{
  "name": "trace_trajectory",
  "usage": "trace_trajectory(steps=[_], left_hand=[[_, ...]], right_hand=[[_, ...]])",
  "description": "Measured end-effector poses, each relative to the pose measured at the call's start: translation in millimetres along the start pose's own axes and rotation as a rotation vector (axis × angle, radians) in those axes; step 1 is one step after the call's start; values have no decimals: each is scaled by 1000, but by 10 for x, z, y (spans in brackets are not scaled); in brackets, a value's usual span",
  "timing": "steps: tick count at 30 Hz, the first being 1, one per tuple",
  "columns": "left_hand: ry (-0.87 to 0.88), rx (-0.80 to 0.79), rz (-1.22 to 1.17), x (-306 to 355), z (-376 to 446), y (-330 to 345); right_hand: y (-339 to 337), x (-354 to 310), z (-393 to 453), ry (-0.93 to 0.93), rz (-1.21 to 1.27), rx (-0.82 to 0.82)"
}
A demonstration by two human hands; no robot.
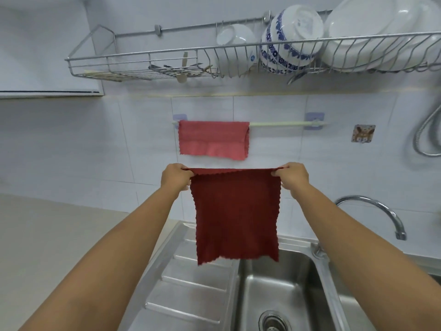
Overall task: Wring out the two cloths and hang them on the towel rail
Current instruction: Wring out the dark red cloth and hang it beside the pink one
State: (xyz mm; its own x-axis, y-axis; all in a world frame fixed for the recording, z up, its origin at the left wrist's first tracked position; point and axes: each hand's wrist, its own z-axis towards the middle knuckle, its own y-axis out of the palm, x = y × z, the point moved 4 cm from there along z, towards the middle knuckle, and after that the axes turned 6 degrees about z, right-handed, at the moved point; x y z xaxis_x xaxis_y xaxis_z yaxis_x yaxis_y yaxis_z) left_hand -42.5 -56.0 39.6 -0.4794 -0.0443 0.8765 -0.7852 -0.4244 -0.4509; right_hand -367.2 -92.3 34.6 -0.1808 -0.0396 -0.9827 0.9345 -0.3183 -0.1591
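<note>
Dark red cloth (236, 216) is held spread out at its two top corners, hanging flat above the steel sink (281, 290) and the ribbed drainer (191, 278). Left hand (175, 176) pinches the top-left corner, right hand (292, 176) pinches the top-right corner; each grip is clenched on the fabric, fingers curled round the edge. Top edge is pulled taut between the hands, and the lower edge hangs free, slightly wavy. Both arms are extended forward toward the wall.

Pink cloth (213, 139) is already draped over the left part of the towel rail (281, 124), folded over it, front flap hanging down against the tiles. The right part of the rail is bare, between the pink cloth and the right bracket (315, 120). The dark red cloth sits below the rail and does not touch the rail or the pink cloth.

Wire dish rack (143, 65) is mounted on the wall above the rail. It carries a white bowl (235, 38), a blue-patterned bowl (291, 37) and a large white plate (381, 29) on the right, and some utensils (179, 68) lying on the left. Curved tap (381, 211) stands at the right of the sink, drain (274, 323) shows at the bottom of the basin. Beige worktop (59, 235) runs off to the left. Small sticker hook (364, 133) is on the tiles right of the rail, and a metal hose (427, 134) hangs at the far right.
</note>
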Motion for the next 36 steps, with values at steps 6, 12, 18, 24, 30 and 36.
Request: trace_trajectory(steps=[6,12,18,24,30,36], left_hand=[[-93,-183,-218,186,169,114],[-32,-274,-148,567,360,331],[57,-253,-262,1179,672,741],[109,-333,-419,1714,1051,1089],[262,-355,-374,2150,1480,1439],[675,-8,571,2118,1647,1671]], right_hand=[[-458,35,210,360,107,-336],[-761,-137,491,305,238,-158],[-831,-604,890,6,371,124],[-910,-1037,1329,-331,287,373],[-877,-1209,1794,-490,-196,339],[-728,-885,1976,-787,-846,313]])
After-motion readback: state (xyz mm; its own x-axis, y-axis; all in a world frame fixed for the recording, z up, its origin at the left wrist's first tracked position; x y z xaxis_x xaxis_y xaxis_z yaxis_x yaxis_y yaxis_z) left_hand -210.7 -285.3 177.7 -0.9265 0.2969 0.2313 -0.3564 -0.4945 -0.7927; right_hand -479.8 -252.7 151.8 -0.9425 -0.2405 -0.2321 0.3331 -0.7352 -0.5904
